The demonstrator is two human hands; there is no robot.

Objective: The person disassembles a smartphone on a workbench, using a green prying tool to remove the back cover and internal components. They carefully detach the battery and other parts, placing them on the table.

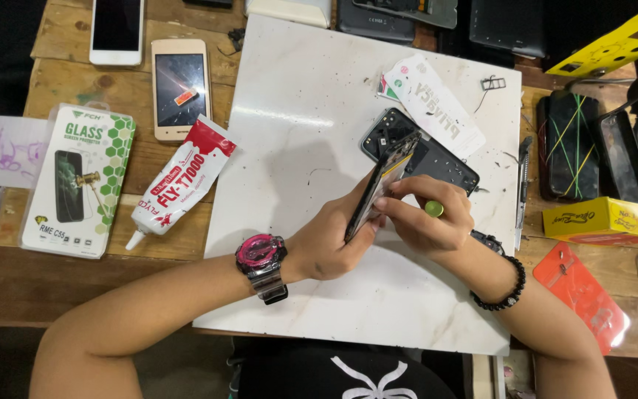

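Desk, left to right: boxed screen protector; glue tube; left hand closed on tilted phone frame over white slab; right hand pinching its edge; open phone body behind. Step judged: separating frame; steady prying needed.

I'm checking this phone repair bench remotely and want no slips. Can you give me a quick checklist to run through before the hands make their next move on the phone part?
1. Left hand has a firm hold on the thin phone part, held on edge: ok.
2. Right hand is touching the part near its lower end: ok.
3. Open phone body lies flat on the white board, beside the hands: ok.
4. Glue tube is capped: cannot tell.
5. Tweezers lie within easy reach at the board's right edge: ok.
6. Board surface free of debris: not ok, dark specks are scattered on it.
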